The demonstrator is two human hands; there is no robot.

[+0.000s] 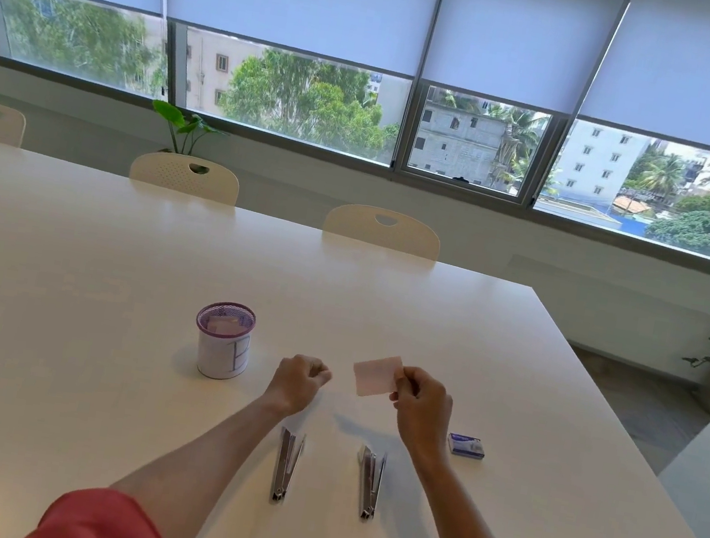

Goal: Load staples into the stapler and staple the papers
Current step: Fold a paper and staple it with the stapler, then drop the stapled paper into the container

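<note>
Left of centre, a mesh cup [223, 339] stands on the white table [95, 367], with pale slips that look like more paper inside it; I cannot tell how many. Just right of it, at mid-frame, the left hand [298, 378] hovers over the table with its fingers curled into a loose fist and nothing in it. Below that hand, lower centre, the left stapler [286, 467] lies flat on the table, untouched. Right of centre, a small pinkish paper [376, 374] is raised off the table, pinched at its right edge by the thumb and fingers of the right hand [418, 402]; whether it is one sheet or several pressed together cannot be told. Under that hand, lower centre-right, the right stapler [369, 485] lies parallel to the first, also untouched. Further right, near the right wrist, the staple box [465, 445] sits on the table, apparently closed.

Judging by this, the task looks to be at its start: neither stapler appears opened for loading, no loose strip of staples is visible, and whether either stapler is already loaded is hidden. Loading and the stapling itself both seem left to do; only the paper is in hand
</note>
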